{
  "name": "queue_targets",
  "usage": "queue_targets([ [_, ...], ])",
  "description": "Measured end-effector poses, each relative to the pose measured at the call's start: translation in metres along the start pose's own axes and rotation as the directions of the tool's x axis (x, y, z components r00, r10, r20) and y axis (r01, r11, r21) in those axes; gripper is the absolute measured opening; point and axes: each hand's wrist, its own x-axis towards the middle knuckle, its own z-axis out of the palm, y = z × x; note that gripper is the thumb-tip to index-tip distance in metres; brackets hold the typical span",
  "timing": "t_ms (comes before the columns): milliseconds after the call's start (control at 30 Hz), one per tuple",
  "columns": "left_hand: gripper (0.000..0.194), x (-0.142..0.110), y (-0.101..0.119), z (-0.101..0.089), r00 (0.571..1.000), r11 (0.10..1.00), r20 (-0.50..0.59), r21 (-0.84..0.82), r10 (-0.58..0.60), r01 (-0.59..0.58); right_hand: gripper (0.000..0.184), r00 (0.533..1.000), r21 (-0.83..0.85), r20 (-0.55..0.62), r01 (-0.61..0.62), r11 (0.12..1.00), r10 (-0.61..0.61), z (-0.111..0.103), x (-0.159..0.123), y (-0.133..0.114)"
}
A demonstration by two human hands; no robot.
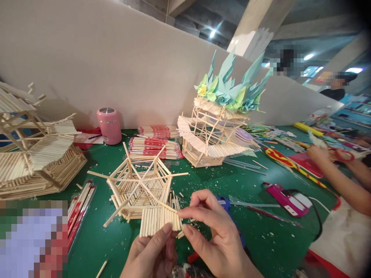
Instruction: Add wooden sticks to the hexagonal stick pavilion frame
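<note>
A six-sided roof frame of wooden sticks (139,185) lies on the green table (246,185) in front of me. At its near edge a flat panel of short sticks set side by side (158,220) leans against the frame. My left hand (153,255) comes up from below, its thumb pressed on the panel's lower edge and the fingers curled behind it. My right hand (211,231) pinches the panel's right end between thumb and forefinger, beside a thin stick that runs up into the frame.
A finished stick pavilion topped with green paper leaves (217,123) stands behind. Another stick building (34,154) fills the left side. A pink canister (109,125), bundles of chopsticks (153,148), a magenta tool (286,199) and another person's arms (342,177) at right.
</note>
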Motion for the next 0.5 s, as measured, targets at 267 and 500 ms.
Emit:
queue_targets([
  [267, 0.031, 0.005, -0.004, -0.009, 1.0, 1.0, 0.02, 0.016, -0.002, 0.002, 0.018, 0.999, -0.065, 0.023, 0.031, 0.997, -0.03, 0.001, 0.003, -0.001],
  [500, 0.04, -0.007, -0.009, -0.014, 0.996, 0.995, -0.08, 0.094, 0.039, -0.032, 0.026, 0.944, -0.077, -0.317, -0.121, 0.99, 0.091, -0.01, -0.016, 0.011],
])
